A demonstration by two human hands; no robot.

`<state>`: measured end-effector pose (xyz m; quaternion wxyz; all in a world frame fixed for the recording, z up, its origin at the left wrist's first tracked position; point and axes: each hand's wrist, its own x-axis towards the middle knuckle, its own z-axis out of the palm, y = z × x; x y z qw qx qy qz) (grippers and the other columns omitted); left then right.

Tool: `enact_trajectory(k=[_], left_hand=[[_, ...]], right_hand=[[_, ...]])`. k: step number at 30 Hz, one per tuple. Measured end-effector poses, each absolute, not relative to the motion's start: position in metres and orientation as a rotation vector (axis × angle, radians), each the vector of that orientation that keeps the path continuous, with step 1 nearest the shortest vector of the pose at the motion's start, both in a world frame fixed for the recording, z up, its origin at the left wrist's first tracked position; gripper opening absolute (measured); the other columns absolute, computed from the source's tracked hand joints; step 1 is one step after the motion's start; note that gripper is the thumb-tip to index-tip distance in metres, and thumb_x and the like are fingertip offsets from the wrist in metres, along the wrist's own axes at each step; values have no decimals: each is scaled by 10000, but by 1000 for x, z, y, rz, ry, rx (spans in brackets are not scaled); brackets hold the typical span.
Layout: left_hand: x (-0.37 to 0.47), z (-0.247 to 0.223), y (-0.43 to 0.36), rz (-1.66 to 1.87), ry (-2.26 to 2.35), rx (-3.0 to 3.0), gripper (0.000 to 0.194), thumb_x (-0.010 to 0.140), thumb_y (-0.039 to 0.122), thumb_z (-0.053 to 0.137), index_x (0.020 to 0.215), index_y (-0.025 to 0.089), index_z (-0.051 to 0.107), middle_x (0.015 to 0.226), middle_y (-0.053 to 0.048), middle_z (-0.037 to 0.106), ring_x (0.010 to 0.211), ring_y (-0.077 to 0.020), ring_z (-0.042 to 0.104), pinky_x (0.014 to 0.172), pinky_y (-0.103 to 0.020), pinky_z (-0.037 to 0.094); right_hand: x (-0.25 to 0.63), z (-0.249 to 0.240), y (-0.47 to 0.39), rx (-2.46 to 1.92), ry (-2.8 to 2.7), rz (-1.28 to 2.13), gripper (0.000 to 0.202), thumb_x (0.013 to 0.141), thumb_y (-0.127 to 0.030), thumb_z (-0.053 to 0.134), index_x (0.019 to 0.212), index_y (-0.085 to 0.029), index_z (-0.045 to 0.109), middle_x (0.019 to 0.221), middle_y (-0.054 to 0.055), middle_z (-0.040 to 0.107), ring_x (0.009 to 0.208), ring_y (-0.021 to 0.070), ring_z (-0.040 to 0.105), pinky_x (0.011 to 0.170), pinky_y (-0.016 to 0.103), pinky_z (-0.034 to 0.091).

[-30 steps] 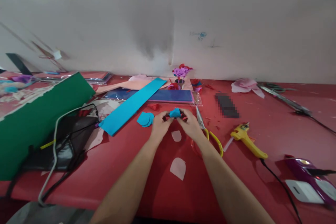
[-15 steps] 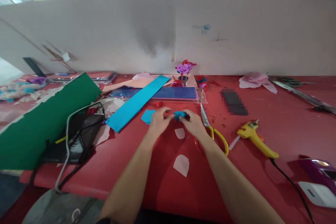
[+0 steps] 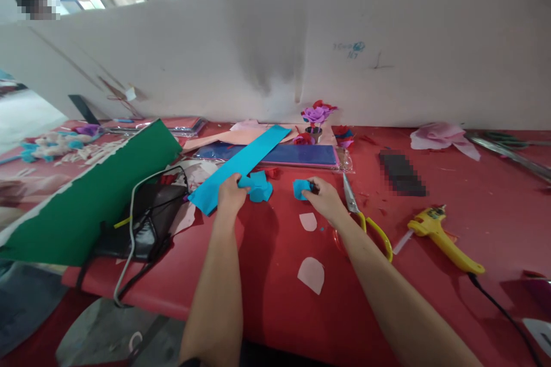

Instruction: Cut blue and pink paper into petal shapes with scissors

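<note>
Over the red table, my right hand point(image 3: 326, 199) pinches a small blue crepe-paper piece point(image 3: 300, 189). Something dark shows beside its fingers, too small to make out. To the left, my left hand point(image 3: 231, 195) is closed at the edge of several cut blue paper pieces point(image 3: 260, 190), its fingertips on one of them. A long blue paper strip point(image 3: 241, 161) lies just behind that hand. Two pale pink paper petals point(image 3: 311, 275) lie flat between my forearms. Scissors with yellow handles point(image 3: 365, 223) rest by my right wrist, partly covered by the forearm.
A yellow glue gun point(image 3: 443, 238) with a black cord lies at right, near a blurred dark rectangle point(image 3: 402, 173). At the back stands a small pot of purple paper flowers point(image 3: 317, 116) before a white partition point(image 3: 193, 57). Green paper point(image 3: 107, 200) and a black bag point(image 3: 166, 206) occupy the left.
My hands have moved apart. The left has shifted left onto the cut blue pieces, while the right keeps a blue piece. The view has turned slightly left.
</note>
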<state>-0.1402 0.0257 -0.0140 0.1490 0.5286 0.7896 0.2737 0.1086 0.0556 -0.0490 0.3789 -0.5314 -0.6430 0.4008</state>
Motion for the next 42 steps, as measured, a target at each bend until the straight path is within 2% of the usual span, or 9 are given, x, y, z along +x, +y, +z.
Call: enact_trajectory(k=[3, 7, 12, 17, 22, 30, 33, 38, 42], left_hand=[[-150, -13, 25, 966, 2211, 1484, 67, 744, 222, 577, 796, 206, 617, 809, -53, 663, 819, -234, 607, 700, -312, 420], [-146, -16, 25, 1122, 1974, 1383, 101, 683, 237, 610, 772, 197, 639, 772, -30, 660, 787, -207, 608, 686, -297, 443], [-118, -20, 28, 1016, 1691, 1494, 105, 704, 251, 601, 747, 199, 682, 743, -27, 673, 725, -193, 614, 664, -298, 459], [-93, -26, 31, 1005, 1604, 1578, 221, 703, 179, 632, 915, 228, 673, 858, -38, 692, 820, -198, 633, 726, -303, 473], [-77, -25, 32, 856, 1749, 1712, 260, 696, 76, 608, 900, 233, 639, 818, -35, 655, 826, -208, 621, 745, -319, 457], [-67, -29, 34, 723, 1853, 1844, 318, 736, 95, 609, 1027, 220, 611, 807, -56, 640, 819, -234, 622, 738, -327, 446], [-79, -25, 34, 809, 1821, 1844, 318, 738, 109, 605, 1036, 220, 621, 844, -60, 657, 826, -224, 621, 752, -323, 444], [-136, -11, 30, 1205, 1914, 1522, 244, 774, 191, 544, 1002, 204, 629, 903, -39, 666, 800, -180, 604, 680, -268, 443], [-153, -12, 32, 1156, 2080, 1505, 233, 792, 185, 494, 960, 200, 655, 908, -46, 671, 785, -189, 588, 698, -289, 437]], right_hand=[[104, -50, 57, -1347, -1605, 1064, 206, 729, -207, 546, 927, -207, 603, 854, 18, 659, 775, 172, 626, 694, 309, 511], [97, -50, 55, -1318, -1557, 1120, 294, 714, -190, 578, 1007, -188, 567, 903, 40, 669, 801, 169, 640, 706, 306, 522], [91, -53, 53, -1308, -1551, 1150, 299, 686, -213, 652, 970, -179, 567, 783, 16, 668, 702, 162, 646, 661, 292, 520], [97, -59, 54, -1356, -1565, 1057, 306, 708, -216, 646, 1007, -187, 589, 827, 22, 662, 766, 174, 646, 713, 308, 518], [107, -56, 54, -1448, -1624, 958, 352, 718, -168, 634, 1066, -212, 606, 838, 25, 679, 763, 185, 649, 744, 336, 511], [108, -49, 49, -1525, -1689, 877, 341, 719, -149, 637, 1049, -231, 622, 826, 29, 698, 764, 198, 657, 728, 327, 506], [109, -47, 48, -1551, -1668, 840, 322, 724, -145, 625, 1036, -225, 620, 833, 30, 699, 759, 193, 658, 725, 322, 508], [115, -47, 52, -1600, -1620, 769, 302, 748, -170, 595, 1047, -211, 608, 875, 41, 701, 763, 188, 663, 723, 322, 514], [119, -48, 53, -1643, -1652, 703, 319, 748, -158, 586, 1062, -199, 615, 902, 71, 693, 811, 229, 657, 777, 380, 505]])
